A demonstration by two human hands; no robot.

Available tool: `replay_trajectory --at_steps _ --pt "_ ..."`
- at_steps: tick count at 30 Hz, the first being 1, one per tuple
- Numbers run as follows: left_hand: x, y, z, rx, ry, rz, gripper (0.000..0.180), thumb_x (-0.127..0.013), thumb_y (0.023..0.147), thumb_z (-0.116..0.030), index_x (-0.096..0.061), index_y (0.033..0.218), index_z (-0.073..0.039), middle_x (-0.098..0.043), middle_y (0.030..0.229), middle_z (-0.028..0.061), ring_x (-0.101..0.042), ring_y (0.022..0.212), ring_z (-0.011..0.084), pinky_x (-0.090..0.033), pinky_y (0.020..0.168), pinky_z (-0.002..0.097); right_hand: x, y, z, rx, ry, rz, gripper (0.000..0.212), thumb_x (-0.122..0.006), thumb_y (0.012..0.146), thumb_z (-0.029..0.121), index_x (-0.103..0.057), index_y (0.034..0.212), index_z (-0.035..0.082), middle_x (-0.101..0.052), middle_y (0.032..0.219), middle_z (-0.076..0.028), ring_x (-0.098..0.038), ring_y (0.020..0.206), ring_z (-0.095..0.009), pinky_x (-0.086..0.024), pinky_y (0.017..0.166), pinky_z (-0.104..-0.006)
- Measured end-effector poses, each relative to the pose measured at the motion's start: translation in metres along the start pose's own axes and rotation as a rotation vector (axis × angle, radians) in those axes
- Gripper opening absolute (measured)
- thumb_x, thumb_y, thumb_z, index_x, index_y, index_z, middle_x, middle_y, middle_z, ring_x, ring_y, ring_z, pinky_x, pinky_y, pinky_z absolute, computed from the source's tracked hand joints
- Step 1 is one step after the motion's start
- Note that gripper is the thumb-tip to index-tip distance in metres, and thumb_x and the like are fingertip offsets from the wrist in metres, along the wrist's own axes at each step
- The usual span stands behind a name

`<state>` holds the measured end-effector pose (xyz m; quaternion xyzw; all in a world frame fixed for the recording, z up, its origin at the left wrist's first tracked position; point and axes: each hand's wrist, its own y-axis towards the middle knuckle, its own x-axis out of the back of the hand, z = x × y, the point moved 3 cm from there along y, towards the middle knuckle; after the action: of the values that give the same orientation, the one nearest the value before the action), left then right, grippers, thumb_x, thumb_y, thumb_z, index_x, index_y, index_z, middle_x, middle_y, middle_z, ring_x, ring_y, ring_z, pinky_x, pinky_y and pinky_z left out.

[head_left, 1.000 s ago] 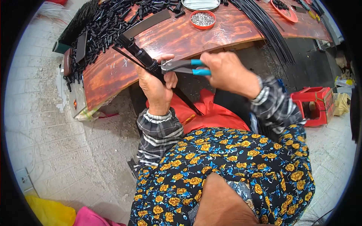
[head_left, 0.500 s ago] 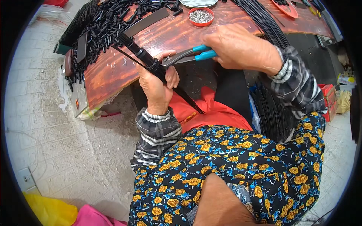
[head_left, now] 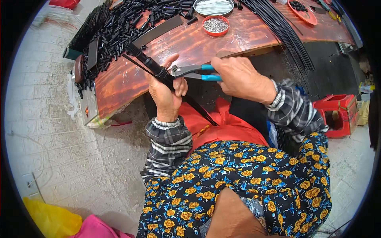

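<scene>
Pliers [head_left: 189,69] now more level, handles [head_left: 211,78] inside right grip [head_left: 241,77]

blue-handled pliers [head_left: 189,70], spread; black bundle [head_left: 152,65], slanting

Pliers [head_left: 191,69] right of bundle [head_left: 150,64], bowl [head_left: 215,33] beyond on table [head_left: 119,85]

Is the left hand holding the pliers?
No, the right hand holds the blue-handled pliers, while the left hand grips a long black bundle.
</scene>
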<state>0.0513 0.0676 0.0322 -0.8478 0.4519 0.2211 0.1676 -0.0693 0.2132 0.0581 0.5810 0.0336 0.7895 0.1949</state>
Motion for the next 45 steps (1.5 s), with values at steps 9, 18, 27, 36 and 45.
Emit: replay_trajectory --at_steps 9,18,27,36,45 --pt "-0.008 -0.005 -0.002 -0.25 0.039 0.101 0.085 -0.042 0.08 -0.073 -0.035 0.136 -0.01 -0.042 0.056 -0.0019 -0.035 0.042 0.0077 -0.03 0.038 0.0223 -0.023 0.031 0.024 -0.162 1.335 -0.028 0.016 -0.069 0.08 0.012 -0.062 0.083 -0.002 -0.061 0.066 -0.004 -0.062 0.061 -0.013 -0.047 0.054 -0.0285" --pt "-0.007 -0.01 -0.004 -0.259 -0.03 -0.043 0.072 -0.047 0.086 -0.065 -0.042 0.128 -0.007 -0.054 0.084 0.0018 -0.042 0.049 0.0075 -0.032 0.039 0.021 -0.029 0.052 0.043 -0.183 1.453 -0.072 0.016 -0.069 0.079 0.007 -0.064 0.089 -0.004 -0.062 0.065 -0.004 -0.06 0.055 -0.009 -0.049 0.05 -0.022" --pt "-0.007 -0.005 -0.006 -0.325 -0.019 -0.1 0.067 -0.049 0.091 -0.056 -0.049 0.126 0.001 -0.054 0.079 0.0018 -0.044 0.05 0.0089 -0.032 0.039 0.0222 -0.038 0.053 0.049 -0.018 1.023 -0.327 0.014 -0.062 0.083 0.002 -0.065 0.095 -0.004 -0.059 0.063 -0.004 -0.058 0.053 -0.009 -0.046 0.046 -0.023" --pt "0.009 -0.01 -0.009 -0.223 -0.126 0.143 0.076 -0.036 0.09 -0.065 -0.046 0.128 -0.001 -0.039 0.054 0.0008 -0.031 0.04 0.0095 -0.029 0.04 0.0252 0.0 0.027 0.01 -0.028 0.597 -0.033 0.022 -0.066 0.08 0.009 -0.064 0.1 0.0 -0.06 0.067 -0.011 -0.056 0.06 -0.021 -0.044 0.058 -0.0307" --pt "0.003 -0.015 -0.007 -0.138 -0.058 0.025 0.088 -0.032 0.08 -0.078 -0.049 0.125 -0.004 -0.037 0.049 -0.003 -0.028 0.039 0.0069 -0.027 0.04 0.0233 -0.002 0.018 0.015 0.033 -0.022 -0.058 0.067 -0.059 0.067 -0.007 -0.042 0.13 0.006 -0.052 0.099 -0.018 -0.052 0.089 -0.036 -0.047 0.074 -0.0417"
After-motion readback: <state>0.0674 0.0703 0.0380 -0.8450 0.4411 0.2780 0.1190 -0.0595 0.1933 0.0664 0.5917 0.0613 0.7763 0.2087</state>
